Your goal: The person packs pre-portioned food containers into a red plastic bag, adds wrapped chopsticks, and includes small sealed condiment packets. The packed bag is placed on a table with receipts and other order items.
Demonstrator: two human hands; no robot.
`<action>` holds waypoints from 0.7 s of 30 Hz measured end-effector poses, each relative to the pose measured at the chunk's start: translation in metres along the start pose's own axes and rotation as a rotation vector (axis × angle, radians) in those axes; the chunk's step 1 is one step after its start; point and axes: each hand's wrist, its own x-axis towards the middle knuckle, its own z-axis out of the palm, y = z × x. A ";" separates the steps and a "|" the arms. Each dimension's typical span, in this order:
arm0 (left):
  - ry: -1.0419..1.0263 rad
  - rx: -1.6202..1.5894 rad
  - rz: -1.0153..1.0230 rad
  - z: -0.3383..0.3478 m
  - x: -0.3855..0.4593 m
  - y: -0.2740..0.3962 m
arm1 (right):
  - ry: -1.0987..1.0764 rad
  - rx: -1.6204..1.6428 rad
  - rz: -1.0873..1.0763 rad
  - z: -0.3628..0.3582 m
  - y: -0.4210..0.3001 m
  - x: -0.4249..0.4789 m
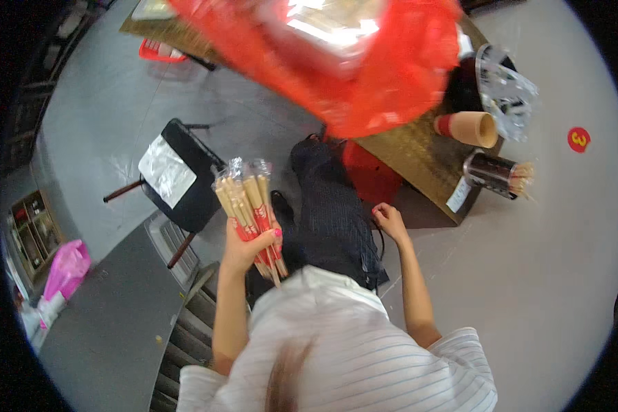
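My left hand [250, 244] grips a bundle of disposable chopsticks [244, 203] in clear wrappers with red printed bands. The bundle points away from me, held before my lap on the left. My right hand [390, 220] hangs by the near corner of a wooden table [409, 157], its fingers curled. Whether anything small sits inside those fingers is hidden. On the table's near end lie a bamboo cup [471, 129] with a red band and a dark cylindrical holder [489, 174] full of thin sticks.
A blurred red plastic bag [391, 98] with a shiny clear container [335, 26] covers much of the table. To the left stand a black stool [201, 180] with a white plastic sheet and a grey tabletop [113, 304]. A pink bag [69, 268] lies at that tabletop's far edge.
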 end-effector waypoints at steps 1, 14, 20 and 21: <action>0.146 -0.065 0.007 -0.015 -0.013 -0.021 | -0.038 0.041 0.012 0.017 -0.001 0.008; 0.340 -0.809 -0.629 -0.200 -0.041 -0.280 | 0.252 0.554 0.416 0.276 0.145 0.303; 0.253 -0.646 -0.741 -0.243 0.035 -0.381 | 0.712 -0.262 0.549 0.296 0.254 0.418; 0.265 -0.664 -0.746 -0.248 0.043 -0.395 | 0.711 -0.440 0.585 0.280 0.299 0.439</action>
